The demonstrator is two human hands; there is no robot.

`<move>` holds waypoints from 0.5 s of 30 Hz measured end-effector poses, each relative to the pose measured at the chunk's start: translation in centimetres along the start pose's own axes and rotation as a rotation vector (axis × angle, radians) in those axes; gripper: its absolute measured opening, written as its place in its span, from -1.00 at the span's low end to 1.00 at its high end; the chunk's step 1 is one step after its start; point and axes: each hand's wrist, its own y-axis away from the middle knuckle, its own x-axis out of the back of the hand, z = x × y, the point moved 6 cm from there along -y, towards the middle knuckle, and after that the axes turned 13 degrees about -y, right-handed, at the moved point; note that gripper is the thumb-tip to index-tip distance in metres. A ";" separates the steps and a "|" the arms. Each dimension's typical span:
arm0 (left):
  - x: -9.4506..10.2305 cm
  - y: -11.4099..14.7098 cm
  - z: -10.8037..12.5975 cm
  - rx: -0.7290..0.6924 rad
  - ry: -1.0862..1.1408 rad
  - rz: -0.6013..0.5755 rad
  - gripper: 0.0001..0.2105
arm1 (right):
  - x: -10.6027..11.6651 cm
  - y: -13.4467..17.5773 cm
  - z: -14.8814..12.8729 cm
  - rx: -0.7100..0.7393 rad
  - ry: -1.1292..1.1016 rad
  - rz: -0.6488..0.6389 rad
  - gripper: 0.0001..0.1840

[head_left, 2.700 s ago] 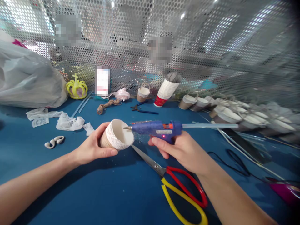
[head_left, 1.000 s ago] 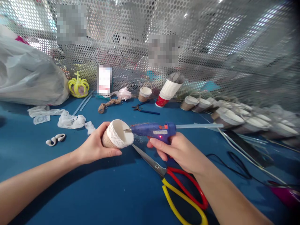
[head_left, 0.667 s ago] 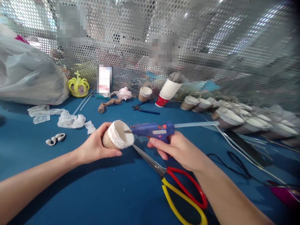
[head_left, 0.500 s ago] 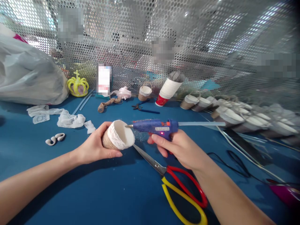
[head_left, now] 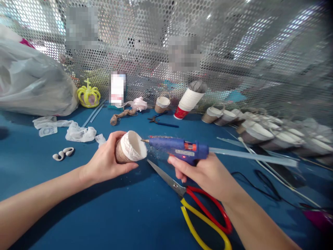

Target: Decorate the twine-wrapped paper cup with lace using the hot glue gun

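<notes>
The cup looks like smooth matt paper inside, rough twine outside and crinkled lacy cloth at the rim. The glue gun shows smooth plastic and a metal nozzle; the scissors, bare metal blades. The bag is wrinkled, shiny plastic.

Before you, blue tabletop, grey perforated screen along its far edge, bright light showing through holes.

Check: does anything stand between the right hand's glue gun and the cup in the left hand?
Nothing visible does: the nozzle of the glue gun appears right at the cup, though contact is unclear. The scissors lie on the table below, outside that path.
</notes>
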 end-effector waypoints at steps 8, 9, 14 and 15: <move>0.4 -0.1 0.4 -0.037 -0.057 0.032 -0.41 | -0.2 0.3 -1.0 0.172 0.257 0.135 -0.69; 0.4 0.0 0.4 -0.042 -0.064 0.037 -0.41 | -0.2 0.3 -1.0 0.179 0.270 0.140 -0.70; 0.6 -0.1 0.6 -0.047 -0.070 0.047 -0.42 | -0.1 0.3 -1.1 0.203 0.313 0.154 -0.69; 0.6 -0.1 0.6 -0.050 -0.072 0.048 -0.42 | -0.1 0.3 -1.1 0.207 0.318 0.156 -0.68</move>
